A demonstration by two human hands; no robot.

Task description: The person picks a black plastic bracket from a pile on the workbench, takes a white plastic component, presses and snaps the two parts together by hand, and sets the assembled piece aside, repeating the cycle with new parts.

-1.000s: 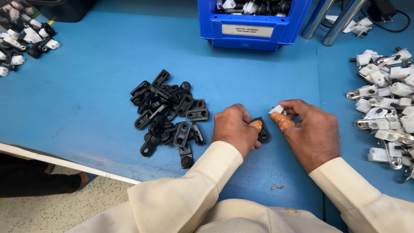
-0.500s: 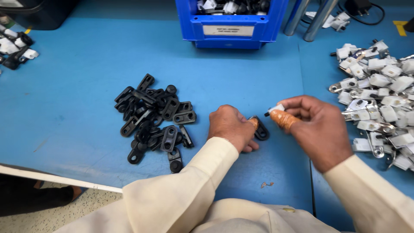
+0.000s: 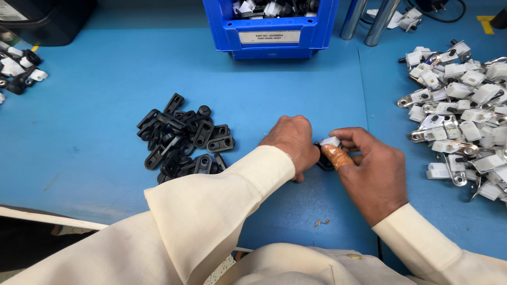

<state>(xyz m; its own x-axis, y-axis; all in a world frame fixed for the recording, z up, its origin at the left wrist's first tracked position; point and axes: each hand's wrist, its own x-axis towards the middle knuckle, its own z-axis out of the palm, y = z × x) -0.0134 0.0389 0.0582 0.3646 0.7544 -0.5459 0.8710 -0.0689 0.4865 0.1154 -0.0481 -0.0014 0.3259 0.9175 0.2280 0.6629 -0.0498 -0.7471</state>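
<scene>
Since half a second ago my two hands have drawn closer together, and the white clip has come down from above the black part until it sits right against it; the black pile and the blue bin have only slid in the view as my head turned.

My left hand (image 3: 291, 142) is curled shut, knuckles up, pressing a small black plastic part (image 3: 323, 161) onto the blue tabletop (image 3: 95, 105); only a sliver of that part shows between my hands. My right hand (image 3: 369, 169) pinches a small white clip (image 3: 331, 141) between the thumb and the forefinger, and that finger wears a wrap of orange tape (image 3: 336, 156). The clip touches the top of the black part, just at 3 o'clock of my left knuckles.

At 9 o'clock of my left hand, a little apart, lies a loose heap of black plastic brackets (image 3: 182, 140). At 3 o'clock of my right hand, near the tabletop's edge, spreads a pile of white and metal clips (image 3: 462, 111). At 12 o'clock, well apart, stands a blue bin (image 3: 269, 26) holding more white and black pieces. At 10 o'clock, far off in the corner, a few black-and-white parts (image 3: 18, 71) lie scattered.
</scene>
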